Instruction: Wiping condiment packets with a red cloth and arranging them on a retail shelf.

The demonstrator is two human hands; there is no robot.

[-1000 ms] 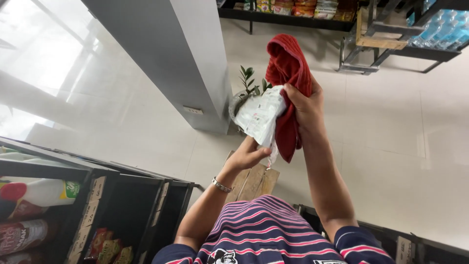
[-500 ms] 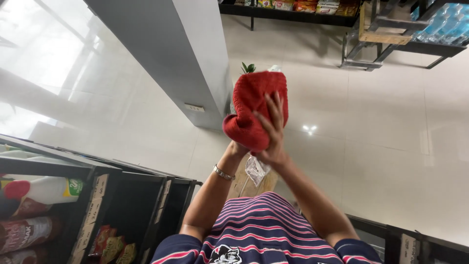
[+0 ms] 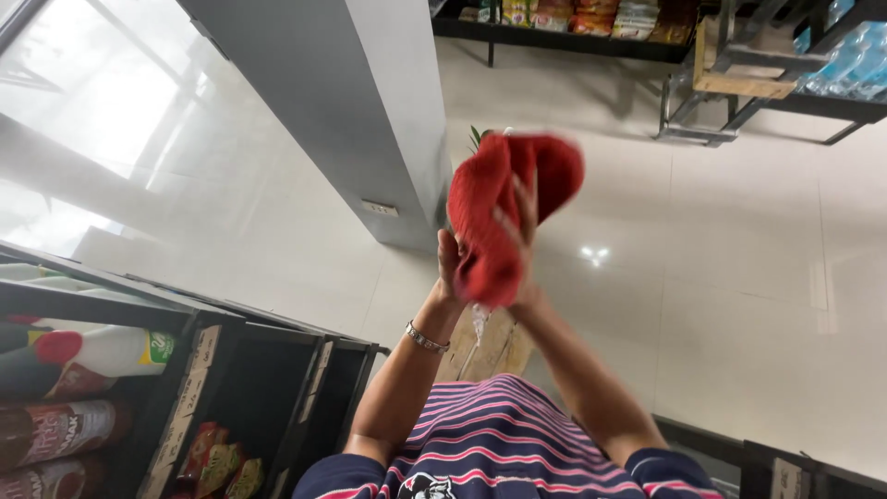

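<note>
I have both hands raised in front of me, wrapped around a red cloth (image 3: 499,208). My right hand (image 3: 519,242) lies over the near face of the cloth with its fingers (image 3: 528,199) spread and pressing into the fabric; my left hand (image 3: 450,263) cups the cloth from its left edge, thumb side up, a metal bracelet (image 3: 427,338) on that wrist. The cloth is bunched into a thick wad between the two palms, its upper end blurred.

A thin pale scrap (image 3: 479,322) hangs just below the hands; I cannot tell what it is, or whether either hand holds it. I judge that the cloth is gathered and being worked between the palms, and that it is not yet folded flat or set down anywhere.

Beyond the cloth, a few green leaves (image 3: 478,139) peek out behind its top. Past the left hand stands a grey pillar (image 3: 370,111), and under everything is a glossy pale floor (image 3: 739,277). Far beyond the hands runs a low shelf of packets (image 3: 573,18), with bottled water (image 3: 845,60) to its right. Below my left arm sits a dark shelf (image 3: 240,370) holding bottles (image 3: 83,351).
</note>
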